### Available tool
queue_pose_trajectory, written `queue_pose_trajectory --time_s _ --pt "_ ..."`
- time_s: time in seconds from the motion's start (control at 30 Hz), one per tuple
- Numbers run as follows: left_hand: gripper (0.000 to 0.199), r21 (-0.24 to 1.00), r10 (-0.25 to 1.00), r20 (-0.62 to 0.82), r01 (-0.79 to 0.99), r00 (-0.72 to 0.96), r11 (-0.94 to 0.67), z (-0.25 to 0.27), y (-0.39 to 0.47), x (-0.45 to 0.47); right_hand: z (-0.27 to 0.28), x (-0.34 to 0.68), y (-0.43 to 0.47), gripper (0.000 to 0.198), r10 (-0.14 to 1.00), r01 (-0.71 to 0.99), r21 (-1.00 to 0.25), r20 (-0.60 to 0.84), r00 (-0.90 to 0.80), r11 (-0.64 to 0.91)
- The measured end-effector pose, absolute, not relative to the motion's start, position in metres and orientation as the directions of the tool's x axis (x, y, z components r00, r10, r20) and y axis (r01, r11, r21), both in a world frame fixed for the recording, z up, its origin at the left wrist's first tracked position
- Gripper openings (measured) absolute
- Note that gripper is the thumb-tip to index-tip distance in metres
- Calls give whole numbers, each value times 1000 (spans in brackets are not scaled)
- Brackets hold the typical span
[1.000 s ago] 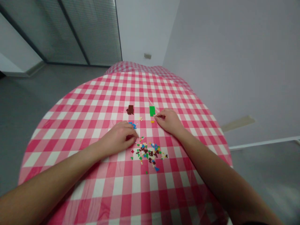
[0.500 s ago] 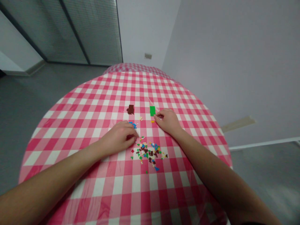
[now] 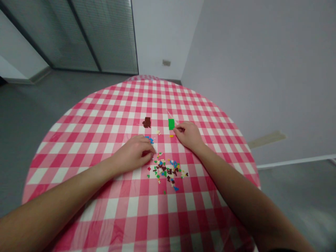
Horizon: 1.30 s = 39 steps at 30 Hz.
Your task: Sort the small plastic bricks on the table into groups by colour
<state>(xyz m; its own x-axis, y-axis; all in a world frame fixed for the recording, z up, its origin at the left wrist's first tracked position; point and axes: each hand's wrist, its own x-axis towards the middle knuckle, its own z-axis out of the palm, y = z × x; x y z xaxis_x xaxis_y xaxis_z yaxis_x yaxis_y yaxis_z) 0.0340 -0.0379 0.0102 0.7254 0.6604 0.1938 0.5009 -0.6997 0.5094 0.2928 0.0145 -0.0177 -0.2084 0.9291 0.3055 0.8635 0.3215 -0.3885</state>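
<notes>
Green bricks [image 3: 171,124] by my right hand [image 3: 189,134]; mixed pile [image 3: 169,171] nearer me.
Right hand: thumb and fingertips drawn narrow at the lower right corner of the green bricks, which lie flat on the table [image 3: 136,206]; whether a piece is pinched there, I cannot tell. Yellow piece [image 3: 171,136] just below the green. Left hand [image 3: 136,150]: fingers curled, narrow gap to the thumb, tips just beside the pile's upper left edge; contents cannot be told. Blue pieces [image 3: 151,140] sit by its knuckles, brown bricks [image 3: 147,122] beyond, cream pieces [image 3: 158,132] between brown and yellow.
</notes>
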Motion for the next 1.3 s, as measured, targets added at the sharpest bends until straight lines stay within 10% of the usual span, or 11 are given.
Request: queue_pose_trajectory --time_s 0.33,0.7,1.3 --pt "21 500 664 194 510 722 -700 12 -34 30 -7 297 7 20 922 821 -465 346 -176 331" --pt "15 539 521 144 375 841 -754 12 -40 30 7 281 -26 16 716 568 -468 242 -655 678" --pt "14 679 717 230 419 658 -603 14 -47 41 10 267 -36 16 693 370 -773 123 -710 516"
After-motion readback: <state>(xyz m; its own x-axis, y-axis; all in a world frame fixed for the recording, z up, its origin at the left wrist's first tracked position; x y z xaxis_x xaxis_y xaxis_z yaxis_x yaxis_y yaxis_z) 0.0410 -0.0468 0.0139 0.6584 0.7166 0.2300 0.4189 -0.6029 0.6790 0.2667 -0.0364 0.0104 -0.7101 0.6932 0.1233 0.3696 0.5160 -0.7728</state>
